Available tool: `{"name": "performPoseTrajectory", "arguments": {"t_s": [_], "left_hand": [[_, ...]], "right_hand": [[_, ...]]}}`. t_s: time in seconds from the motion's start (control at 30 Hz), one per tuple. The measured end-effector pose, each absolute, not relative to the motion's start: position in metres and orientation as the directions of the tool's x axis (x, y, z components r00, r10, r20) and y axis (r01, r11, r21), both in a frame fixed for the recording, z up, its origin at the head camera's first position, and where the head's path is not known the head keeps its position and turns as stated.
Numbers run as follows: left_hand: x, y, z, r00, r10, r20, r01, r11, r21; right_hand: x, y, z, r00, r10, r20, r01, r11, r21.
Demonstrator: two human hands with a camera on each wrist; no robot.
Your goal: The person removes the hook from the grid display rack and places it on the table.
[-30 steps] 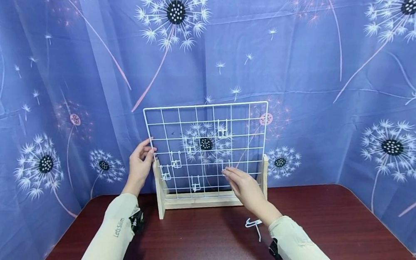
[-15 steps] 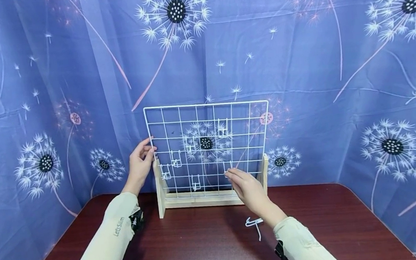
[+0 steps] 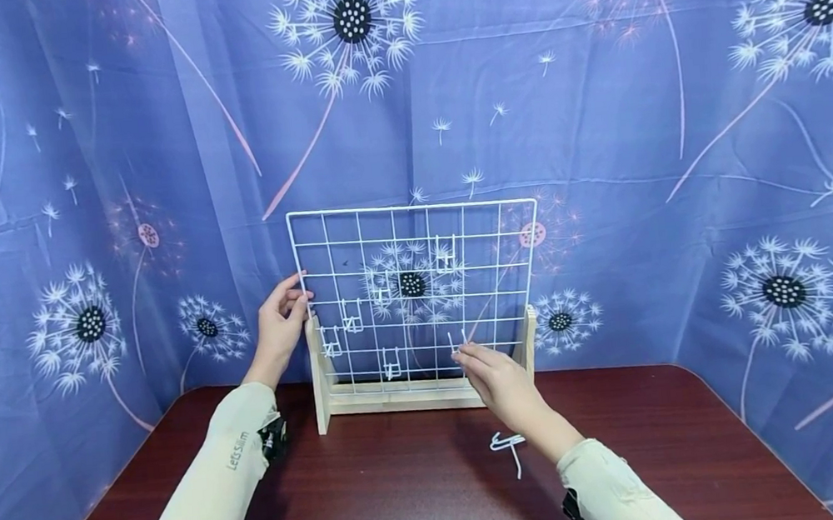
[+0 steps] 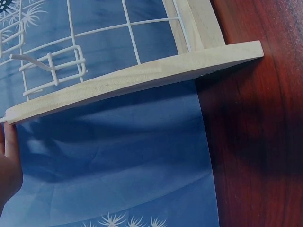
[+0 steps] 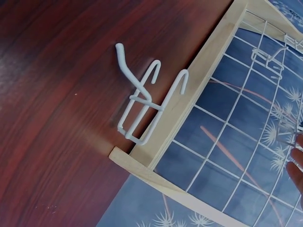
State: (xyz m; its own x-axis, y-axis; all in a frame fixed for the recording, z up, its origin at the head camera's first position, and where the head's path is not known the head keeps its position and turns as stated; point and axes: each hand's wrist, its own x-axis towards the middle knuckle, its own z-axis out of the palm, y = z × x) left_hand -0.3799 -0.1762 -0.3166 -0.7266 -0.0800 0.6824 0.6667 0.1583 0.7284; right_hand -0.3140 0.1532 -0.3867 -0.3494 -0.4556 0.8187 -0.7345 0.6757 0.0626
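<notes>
My left hand [image 3: 282, 327] pinches the left edge of a white wire grid panel [image 3: 394, 237], just above the side post of its wooden stand [image 3: 403, 401]. My right hand [image 3: 500, 384], low on the panel's right part, pinches a white wire hook [image 3: 450, 343]. Two prongs of that hook stick up past the fingertips in front of the grid; whether they touch its wires I cannot tell. Several similar hooks hang on the panel, one of them [image 3: 446, 255] at upper right. Only a little of each hand enters its own wrist view.
A loose white hook [image 5: 142, 101] lies on the dark red table [image 3: 394, 496], in front of the stand and below my right forearm. Behind the table hangs a blue curtain [image 3: 599, 125] with dandelion prints, close to the panel's back.
My right hand has shifted slightly right and down with its hook, and more of the hook's prongs now shows. The left hand keeps its place on the panel's edge.
</notes>
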Motion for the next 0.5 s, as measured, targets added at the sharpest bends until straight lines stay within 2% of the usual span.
{"name": "performPoseTrajectory", "arguments": {"t_s": [0.2,0.5], "left_hand": [[-0.380,-0.176,-0.317,-0.732,-0.075,0.677,0.661,0.159,0.733],[-0.381,-0.178,-0.319,-0.736,-0.078,0.673,0.658,0.152,0.737]], "right_hand": [[-0.309,0.156,-0.387,-0.370,-0.456,0.809,-0.728,0.684,0.053],[-0.302,0.158,-0.391,-0.351,-0.476,0.806,-0.725,0.683,0.088]]}}
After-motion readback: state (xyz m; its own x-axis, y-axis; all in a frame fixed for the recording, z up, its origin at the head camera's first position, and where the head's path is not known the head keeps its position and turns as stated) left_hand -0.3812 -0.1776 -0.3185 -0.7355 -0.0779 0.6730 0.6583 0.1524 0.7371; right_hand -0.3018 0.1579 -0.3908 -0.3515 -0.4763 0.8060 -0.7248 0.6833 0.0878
